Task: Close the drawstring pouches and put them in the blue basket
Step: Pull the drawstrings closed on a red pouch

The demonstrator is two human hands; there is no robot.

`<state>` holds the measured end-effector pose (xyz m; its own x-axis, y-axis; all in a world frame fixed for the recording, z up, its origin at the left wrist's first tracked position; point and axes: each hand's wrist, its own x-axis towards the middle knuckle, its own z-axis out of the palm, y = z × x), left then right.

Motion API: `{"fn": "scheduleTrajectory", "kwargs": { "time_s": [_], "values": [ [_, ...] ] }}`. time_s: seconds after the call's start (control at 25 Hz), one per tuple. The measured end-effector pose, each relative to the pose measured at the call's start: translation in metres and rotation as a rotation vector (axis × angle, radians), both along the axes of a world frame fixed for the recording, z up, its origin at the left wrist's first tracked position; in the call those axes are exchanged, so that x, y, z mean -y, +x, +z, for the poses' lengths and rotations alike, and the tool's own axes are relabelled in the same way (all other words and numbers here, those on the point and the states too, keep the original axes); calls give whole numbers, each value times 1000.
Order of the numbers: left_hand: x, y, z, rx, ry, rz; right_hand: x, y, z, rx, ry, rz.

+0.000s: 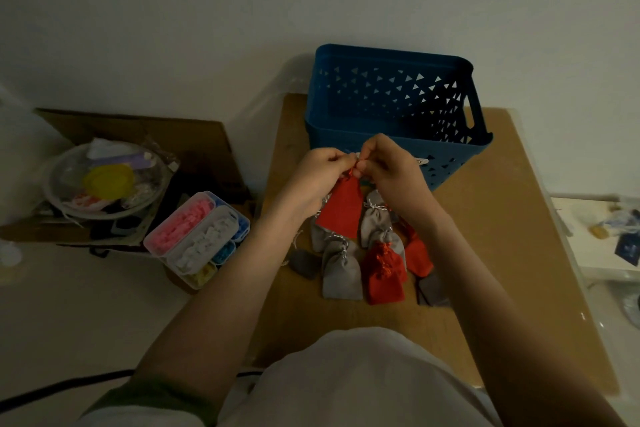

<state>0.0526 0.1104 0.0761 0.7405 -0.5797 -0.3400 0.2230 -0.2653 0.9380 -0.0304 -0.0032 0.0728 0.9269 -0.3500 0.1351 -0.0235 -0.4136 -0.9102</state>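
The left hand (322,172) and right hand (388,166) are holding a red pouch (341,210) up just in front of the blue basket (391,107), their fingertips curling tight at its gathered neck, seemingly pinching the drawstrings in the dim light, while grey and red pouches (341,270) are lying heaped on the brown table (502,218) beneath.

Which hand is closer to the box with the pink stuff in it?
Left. The left hand is right of the box; the right hand is farther right, beyond the red pouch they hold.
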Motion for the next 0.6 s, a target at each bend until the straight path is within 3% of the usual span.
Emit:
{"fn": "scheduleTrajectory", "kwargs": {
  "time_s": [0.16,0.28,0.4,0.48,0.6],
  "values": [
    [-4,3,2,76,0,-34,0,5,3,-48,31,-32],
    [-1,0,-2,315,-17,22,-4,7,2,-173,233,-70],
    [3,-6,0,490,-16,71,-6,8,1,-158,436,-62],
    [4,-8,3,496,-45,126,-10,9,3,-109,520,-131],
    [7,-10,1,463,-35,172,-16,10,2,-86,414,-214]
  ]
}}
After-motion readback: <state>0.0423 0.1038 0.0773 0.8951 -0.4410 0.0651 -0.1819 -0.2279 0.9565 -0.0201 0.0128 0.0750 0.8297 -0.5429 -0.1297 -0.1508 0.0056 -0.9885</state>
